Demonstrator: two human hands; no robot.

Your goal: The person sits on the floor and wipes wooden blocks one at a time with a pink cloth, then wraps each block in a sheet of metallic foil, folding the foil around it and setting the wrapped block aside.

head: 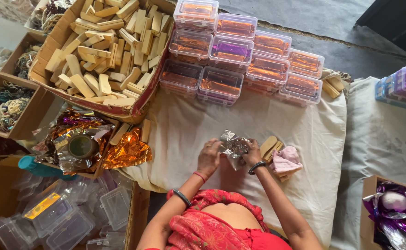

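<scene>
Both hands meet over a crumpled sheet of silver foil, which lies low on the white cloth, a little right of its middle and near the edge closest to the person. The left hand has its fingers curled down and pinches the foil's left side; the right hand is closed on the foil's right side, fingers tucked against it. Just right of the right hand lie wooden sticks and a folded pink cloth. Along the cloth's far edge stand clear plastic boxes in rows, lids shut, with orange and purple foil showing inside. At the far left corner a cardboard box is heaped with more wooden sticks. A sheet of orange foil lies on the cloth's left edge, beside a tape roll. Empty clear boxes fill a carton on the floor at lower left.
</scene>
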